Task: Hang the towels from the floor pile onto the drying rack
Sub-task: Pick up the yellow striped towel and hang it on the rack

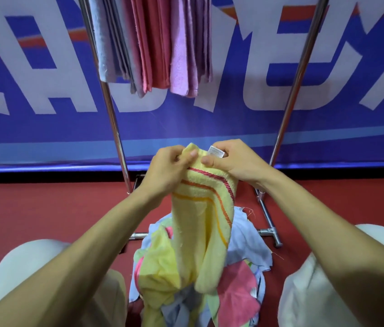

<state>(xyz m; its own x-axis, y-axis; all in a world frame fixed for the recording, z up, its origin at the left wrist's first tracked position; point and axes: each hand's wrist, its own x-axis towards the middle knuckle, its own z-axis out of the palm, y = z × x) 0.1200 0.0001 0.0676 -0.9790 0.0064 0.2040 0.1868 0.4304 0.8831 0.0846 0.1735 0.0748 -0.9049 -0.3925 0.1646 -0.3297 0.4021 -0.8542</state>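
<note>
Hands pinch yellow towel (204, 208) top edge: left hand (167, 171), right hand (235, 161); floor pile (200, 279) below, drying rack (113, 128) beyond.

We see a fluffy cloth yellow towel (204, 208), shiny smooth metal rack poles (113, 119), and a maybe plastic, glossy banner (44, 128).

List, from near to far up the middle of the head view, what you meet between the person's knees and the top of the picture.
Floor pile → yellow towel held up by the left hand and right hand → blue banner → hung towels on the drying rack.
</note>
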